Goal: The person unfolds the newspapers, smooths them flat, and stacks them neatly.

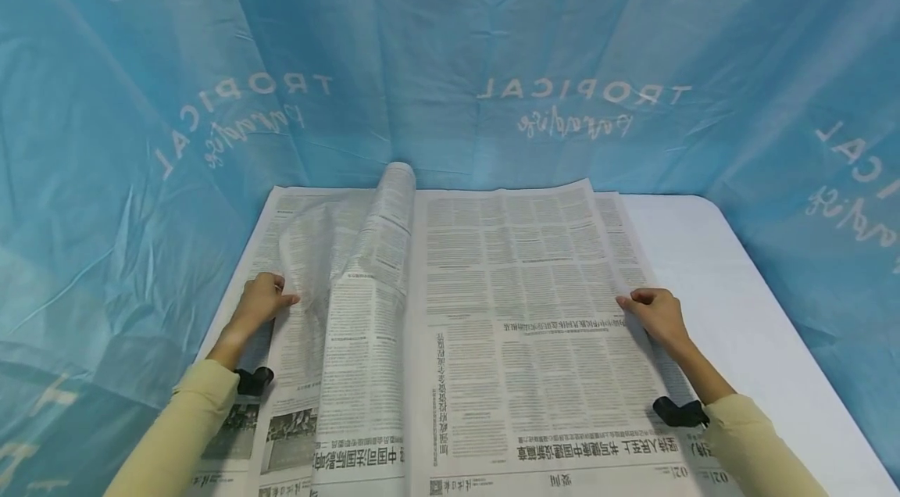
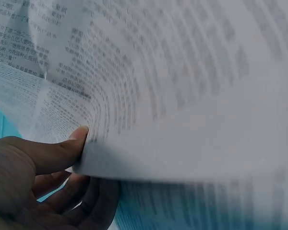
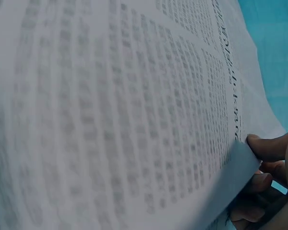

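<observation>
A spread newspaper reaches between both hands, over other newspaper sheets. Its left half rises in a loose curved fold, with a thin see-through part toward the left. My left hand pinches the paper's left edge; in the left wrist view its thumb presses on top while the other fingers are partly hidden underneath. At the opposite edge, my right hand holds the sheet between thumb and fingers, and the right wrist view shows the paper edge bent up at the thumb.
Beneath the papers lies a white table, its bare strip showing at the right. A blue curtain with printed white lettering surrounds the back and both sides. Lower sheets stick out at the left edge.
</observation>
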{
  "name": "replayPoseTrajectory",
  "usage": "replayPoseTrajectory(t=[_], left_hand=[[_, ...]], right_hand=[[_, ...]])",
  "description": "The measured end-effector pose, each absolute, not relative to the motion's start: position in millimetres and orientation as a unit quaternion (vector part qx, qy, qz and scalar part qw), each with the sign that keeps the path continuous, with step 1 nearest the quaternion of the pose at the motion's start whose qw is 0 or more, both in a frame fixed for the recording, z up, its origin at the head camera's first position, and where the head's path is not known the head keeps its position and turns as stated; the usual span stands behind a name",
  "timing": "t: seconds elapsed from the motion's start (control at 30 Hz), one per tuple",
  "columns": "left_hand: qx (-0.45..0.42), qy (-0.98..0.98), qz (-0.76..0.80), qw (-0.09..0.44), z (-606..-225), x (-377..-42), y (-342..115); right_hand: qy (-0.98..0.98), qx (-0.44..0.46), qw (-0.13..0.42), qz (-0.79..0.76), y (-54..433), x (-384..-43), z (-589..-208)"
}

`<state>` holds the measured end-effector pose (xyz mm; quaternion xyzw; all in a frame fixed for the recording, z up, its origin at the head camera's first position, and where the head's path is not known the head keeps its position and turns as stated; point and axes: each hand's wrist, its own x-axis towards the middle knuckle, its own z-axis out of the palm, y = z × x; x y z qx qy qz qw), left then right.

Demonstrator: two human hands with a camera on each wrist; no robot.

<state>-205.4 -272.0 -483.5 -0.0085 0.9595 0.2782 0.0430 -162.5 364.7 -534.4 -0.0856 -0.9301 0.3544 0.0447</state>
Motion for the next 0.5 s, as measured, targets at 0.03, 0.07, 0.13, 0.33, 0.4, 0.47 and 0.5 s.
replayPoseTrajectory(t=[0.03, 0.07, 0.13, 0.33, 0.4, 0.47, 0.5], left_hand=[[-0.012, 0.96, 0.278, 0.041, -483, -205, -275], [-0.014, 0.96, 0.277, 0.038, -482, -204, -278], [-0.012, 0.96, 0.278, 0.028, -481, -203, -285], [-0.015, 0.962, 0.274, -0.002, -482, -202, -302], [-0.025, 0.962, 0.272, -0.008, -483, -202, -306], [-0.034, 0.962, 0.27, -0.012, -483, -201, -309], [-0.035, 0.963, 0.267, -0.016, -483, -202, -310]], right_hand=[[-0.929, -0.093, 0.044, 0.355, 367, -162, -535], [-0.929, -0.098, 0.046, 0.353, 369, -161, -535], [-0.929, -0.109, 0.047, 0.349, 373, -160, -535], [-0.928, -0.133, 0.05, 0.343, 387, -160, -538], [-0.928, -0.137, 0.05, 0.342, 390, -159, -539], [-0.929, -0.14, 0.052, 0.34, 393, -159, -539], [-0.929, -0.14, 0.054, 0.338, 394, -159, -539]])
